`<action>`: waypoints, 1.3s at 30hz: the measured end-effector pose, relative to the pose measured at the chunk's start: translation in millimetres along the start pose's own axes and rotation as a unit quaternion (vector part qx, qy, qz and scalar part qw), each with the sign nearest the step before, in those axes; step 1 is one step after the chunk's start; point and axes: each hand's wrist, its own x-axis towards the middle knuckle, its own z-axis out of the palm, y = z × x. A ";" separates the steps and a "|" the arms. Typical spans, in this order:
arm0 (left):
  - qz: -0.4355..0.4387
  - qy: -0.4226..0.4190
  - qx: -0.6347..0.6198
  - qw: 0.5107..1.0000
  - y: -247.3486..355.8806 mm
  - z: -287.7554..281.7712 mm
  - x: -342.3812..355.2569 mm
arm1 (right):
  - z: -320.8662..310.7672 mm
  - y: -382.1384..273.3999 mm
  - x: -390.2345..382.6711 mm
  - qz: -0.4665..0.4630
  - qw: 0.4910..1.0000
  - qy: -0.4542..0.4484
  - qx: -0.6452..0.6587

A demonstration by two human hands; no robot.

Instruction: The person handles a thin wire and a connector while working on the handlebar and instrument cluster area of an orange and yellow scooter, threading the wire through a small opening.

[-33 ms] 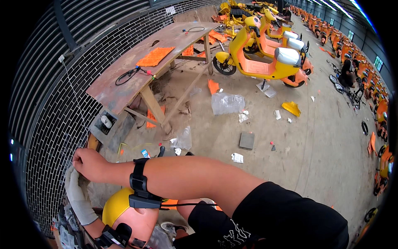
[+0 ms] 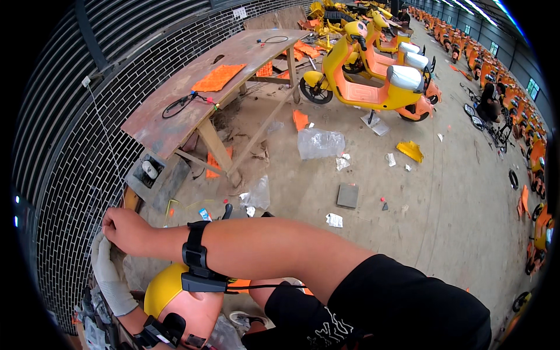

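Note:
My right hand point(image 2: 121, 227) is at the lower left with its fingers curled down at the top of my white-gloved left hand point(image 2: 105, 262); what it grips is hidden. My left hand's fingers are hidden behind the right. Below my arms sits a yellow and pink rounded scooter body part point(image 2: 175, 294), with a dark handlebar end point(image 2: 227, 211) showing beyond my right forearm. Black devices are strapped to both my arms.
A wooden table point(image 2: 157, 131) holds an orange sheet point(image 2: 219, 77) and cables. Yellow-pink scooters point(image 2: 367, 99) stand beyond it. A crouching person point(image 2: 489, 102) works among parts at the right, near rows of scooters. Plastic bags point(image 2: 321, 143) and scraps litter the floor.

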 end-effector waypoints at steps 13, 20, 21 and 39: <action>0.017 0.008 0.088 0.996 0.4 9.2 -1.8 | -16.5 -5.6 -2.6 0.067 0.996 -0.053 0.041; 0.036 0.027 0.160 0.986 7.0 7.1 -9.4 | -12.3 -11.1 -6.5 0.134 0.989 -0.068 0.005; 0.030 0.020 0.180 0.983 8.1 5.7 -9.8 | -14.2 -6.2 -6.6 0.136 0.989 -0.063 -0.002; 0.094 0.035 0.283 0.954 -15.8 -26.3 -3.7 | 9.9 -5.9 -9.4 0.290 0.952 -0.093 -0.022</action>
